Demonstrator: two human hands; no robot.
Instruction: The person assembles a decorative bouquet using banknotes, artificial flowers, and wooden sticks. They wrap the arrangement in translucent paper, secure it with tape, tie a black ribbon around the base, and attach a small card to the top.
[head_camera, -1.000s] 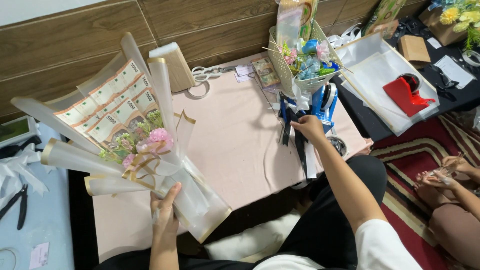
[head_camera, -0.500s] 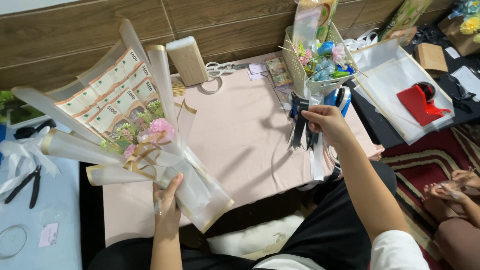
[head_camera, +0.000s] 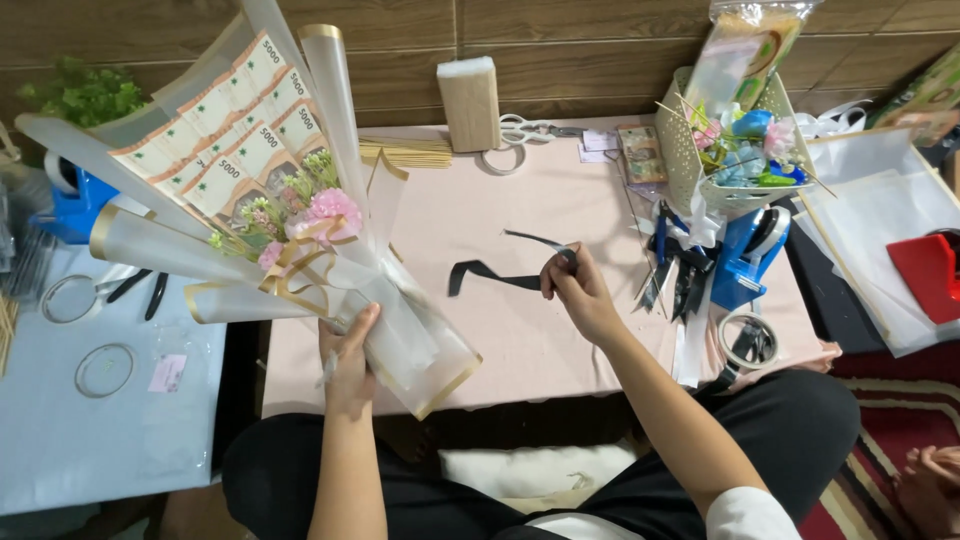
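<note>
Gripping the base of the translucent gold-edged wrapped bouquet (head_camera: 290, 230) of pink flowers and banknotes, your left hand (head_camera: 348, 360) holds it upright over the pink table's (head_camera: 450, 220) left edge. Your right hand (head_camera: 578, 292) pinches the thin black ribbon (head_camera: 490, 274), which trails left across bare table. Behind stand a beige wooden block (head_camera: 470, 102) and silver scissors (head_camera: 528, 128); a white basket (head_camera: 735, 140) and blue tape dispenser (head_camera: 748, 258) crowd the right.

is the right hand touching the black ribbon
Touching. The head view shows the right hand with its fingers pinched on one end of the black ribbon, which trails left over the pink table.
</note>
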